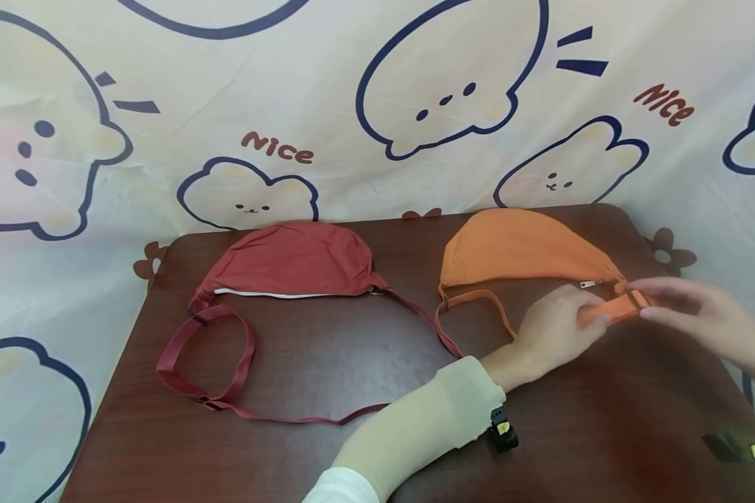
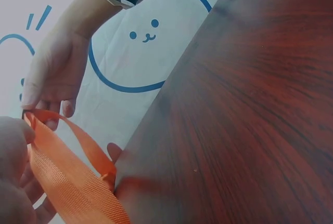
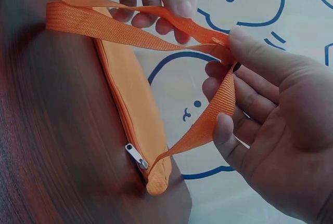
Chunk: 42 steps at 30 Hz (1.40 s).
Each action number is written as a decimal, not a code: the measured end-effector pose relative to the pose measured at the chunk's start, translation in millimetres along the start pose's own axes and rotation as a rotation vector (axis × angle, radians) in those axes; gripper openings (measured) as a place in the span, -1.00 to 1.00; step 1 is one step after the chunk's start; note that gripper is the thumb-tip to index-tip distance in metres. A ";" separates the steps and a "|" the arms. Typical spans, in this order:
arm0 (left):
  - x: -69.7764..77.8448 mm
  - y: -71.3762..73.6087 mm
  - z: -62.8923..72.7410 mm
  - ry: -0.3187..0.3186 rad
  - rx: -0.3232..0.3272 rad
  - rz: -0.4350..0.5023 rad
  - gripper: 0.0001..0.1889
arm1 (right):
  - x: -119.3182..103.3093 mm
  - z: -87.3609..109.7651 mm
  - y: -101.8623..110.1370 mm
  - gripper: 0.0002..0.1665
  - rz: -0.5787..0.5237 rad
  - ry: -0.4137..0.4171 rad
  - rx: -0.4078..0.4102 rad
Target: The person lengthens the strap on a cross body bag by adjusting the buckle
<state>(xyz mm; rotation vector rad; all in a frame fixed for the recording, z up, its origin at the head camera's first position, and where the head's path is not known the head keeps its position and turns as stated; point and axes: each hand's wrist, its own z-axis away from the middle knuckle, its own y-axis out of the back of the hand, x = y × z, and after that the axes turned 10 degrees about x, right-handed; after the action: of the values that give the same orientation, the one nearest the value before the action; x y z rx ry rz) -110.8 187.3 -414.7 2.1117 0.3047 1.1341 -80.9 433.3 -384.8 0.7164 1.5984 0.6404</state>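
Note:
An orange waist bag (image 1: 522,248) lies at the back right of the table, its zip pull (image 3: 136,156) near the right end. My right hand (image 1: 707,314) pinches the orange strap (image 3: 208,125) at its dark slider buckle (image 1: 637,299), between thumb and fingers. Just left of it, my left hand (image 1: 556,328) grips the same strap, which runs as a doubled band between the two hands. In the right wrist view the strap is lifted off the table and leads down to the bag's end. The buckle is mostly hidden by the fingers there.
A dark red waist bag (image 1: 289,262) lies at the back left, its strap (image 1: 245,349) looped across the table (image 1: 314,461) and passing under my left forearm. A pale cloth (image 1: 352,91) printed with cartoon animals hangs behind and beside the table.

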 end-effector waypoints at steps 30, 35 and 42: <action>2.2 -5.3 1.3 0.000 0.033 0.127 -0.55 | -4.9 4.0 -16.2 -0.61 -0.197 0.007 0.013; -1.4 -6.6 4.0 0.037 0.029 0.121 -0.50 | -2.2 4.6 -14.4 -0.63 -0.155 0.009 0.030; -5.4 -6.7 7.2 0.029 0.067 0.091 -0.58 | -2.8 5.5 -12.8 -0.63 -0.116 -0.005 0.056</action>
<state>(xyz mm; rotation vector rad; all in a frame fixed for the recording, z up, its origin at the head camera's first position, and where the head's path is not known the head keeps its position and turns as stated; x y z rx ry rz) -107.4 186.0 -425.3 2.1883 0.2652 1.2237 -76.4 422.8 -393.2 0.6604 1.6454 0.5102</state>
